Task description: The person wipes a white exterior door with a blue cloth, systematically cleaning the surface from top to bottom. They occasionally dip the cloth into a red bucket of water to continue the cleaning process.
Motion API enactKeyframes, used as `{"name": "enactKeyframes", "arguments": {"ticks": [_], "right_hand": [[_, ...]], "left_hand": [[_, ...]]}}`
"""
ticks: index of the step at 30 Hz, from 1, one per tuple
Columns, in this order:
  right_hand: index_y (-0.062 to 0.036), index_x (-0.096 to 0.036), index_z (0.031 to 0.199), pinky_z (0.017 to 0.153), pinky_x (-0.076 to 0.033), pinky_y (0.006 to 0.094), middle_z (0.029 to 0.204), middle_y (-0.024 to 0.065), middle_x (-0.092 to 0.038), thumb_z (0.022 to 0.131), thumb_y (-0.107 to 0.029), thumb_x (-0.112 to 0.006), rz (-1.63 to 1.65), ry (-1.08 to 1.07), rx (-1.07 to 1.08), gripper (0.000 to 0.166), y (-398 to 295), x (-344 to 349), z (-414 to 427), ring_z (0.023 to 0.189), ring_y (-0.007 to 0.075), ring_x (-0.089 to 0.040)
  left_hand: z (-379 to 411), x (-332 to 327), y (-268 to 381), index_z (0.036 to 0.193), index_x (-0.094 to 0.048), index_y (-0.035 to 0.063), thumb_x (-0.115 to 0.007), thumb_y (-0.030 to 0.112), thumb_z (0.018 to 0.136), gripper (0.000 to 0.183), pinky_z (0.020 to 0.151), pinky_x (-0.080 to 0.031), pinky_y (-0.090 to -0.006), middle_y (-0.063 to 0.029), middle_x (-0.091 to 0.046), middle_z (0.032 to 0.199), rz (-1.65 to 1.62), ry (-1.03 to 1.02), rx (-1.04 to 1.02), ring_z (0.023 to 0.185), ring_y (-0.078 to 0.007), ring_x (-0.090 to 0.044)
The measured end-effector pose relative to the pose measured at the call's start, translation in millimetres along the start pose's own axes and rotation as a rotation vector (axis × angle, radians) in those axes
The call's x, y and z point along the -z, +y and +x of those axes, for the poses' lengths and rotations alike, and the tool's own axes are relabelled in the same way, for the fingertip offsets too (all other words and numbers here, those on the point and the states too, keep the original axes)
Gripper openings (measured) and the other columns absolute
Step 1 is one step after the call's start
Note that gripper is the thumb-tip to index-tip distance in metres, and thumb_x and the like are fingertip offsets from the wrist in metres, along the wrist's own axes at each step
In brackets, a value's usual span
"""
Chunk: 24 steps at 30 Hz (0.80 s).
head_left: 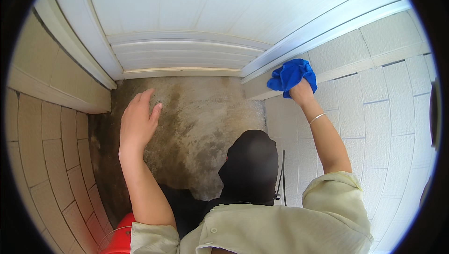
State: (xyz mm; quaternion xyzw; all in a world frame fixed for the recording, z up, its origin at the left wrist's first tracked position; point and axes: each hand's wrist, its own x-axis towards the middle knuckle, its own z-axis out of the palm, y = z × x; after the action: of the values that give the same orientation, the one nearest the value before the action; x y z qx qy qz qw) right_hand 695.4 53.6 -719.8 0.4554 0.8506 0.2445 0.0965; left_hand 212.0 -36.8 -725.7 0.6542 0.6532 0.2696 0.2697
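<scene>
A bunched blue cloth (294, 75) is in my right hand (302, 91), which presses it to the tiled wall edge beside the white door frame (280, 55). The cloth hides most of those fingers. My left hand (138, 118) is held above the stained concrete floor (196, 113), with nothing in it and its thumb apart from the fingers. Ahead of me stands a white panelled door (182, 8), shut, with a ribbed lower panel (182, 54).
Beige tiled walls (52, 148) close in on the left, and pale tiles (361, 113) on the right. A red bucket (121, 238) with a wire handle stands by my left elbow. My knee in black cloth (252, 162) is in front of me. A dark thin cord (283, 176) hangs beside it.
</scene>
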Motion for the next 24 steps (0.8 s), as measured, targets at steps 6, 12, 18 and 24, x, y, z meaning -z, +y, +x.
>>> {"name": "enactKeyframes", "arguments": {"ticks": [6,12,18,24], "right_hand": [[-0.0048,-0.060,0.089,0.074,-0.044,0.0438,0.090,0.0144,-0.060,0.064,-0.005,-0.062,-0.268,0.571,-0.035,0.025,16,132,66,0.084,0.0330,-0.057],[-0.0022,-0.053,0.116,0.098,-0.032,0.0417,0.122,0.0279,-0.044,0.072,-0.019,-0.061,-0.132,1.109,-0.432,0.048,97,184,127,0.115,0.0386,-0.040],[0.0081,-0.040,0.121,0.102,-0.018,0.0538,0.128,0.0358,-0.031,0.071,-0.026,-0.063,0.087,1.091,-0.587,0.064,26,75,156,0.119,0.0507,-0.027],[0.0011,-0.036,0.127,0.105,-0.014,0.0482,0.132,0.0236,-0.035,0.067,-0.043,-0.071,0.283,0.865,-0.731,0.083,-36,-28,134,0.124,0.0400,-0.026]], "left_hand": [[-5,-4,-5,0.115,-0.051,0.0019,-0.056,0.021,0.086,0.036,0.083,-0.044,-0.0426,-0.0175,-0.057,0.105,0.084,0.036,-0.010,0.099,-0.0364,-0.053],[7,-19,4,0.115,-0.051,0.0034,-0.055,0.021,0.086,0.035,0.081,-0.045,-0.0427,-0.0182,-0.056,0.105,0.156,-0.106,0.032,0.097,-0.0368,-0.054],[6,-30,-8,0.115,-0.051,0.0043,-0.056,0.021,0.085,0.034,0.080,-0.045,-0.0428,-0.0178,-0.057,0.105,0.246,-0.112,0.080,0.097,-0.0370,-0.054],[5,-36,-17,0.115,-0.052,0.0051,-0.057,0.020,0.085,0.035,0.083,-0.045,-0.0387,-0.0160,-0.057,0.109,0.297,-0.177,0.132,0.100,-0.0325,-0.055]]}}
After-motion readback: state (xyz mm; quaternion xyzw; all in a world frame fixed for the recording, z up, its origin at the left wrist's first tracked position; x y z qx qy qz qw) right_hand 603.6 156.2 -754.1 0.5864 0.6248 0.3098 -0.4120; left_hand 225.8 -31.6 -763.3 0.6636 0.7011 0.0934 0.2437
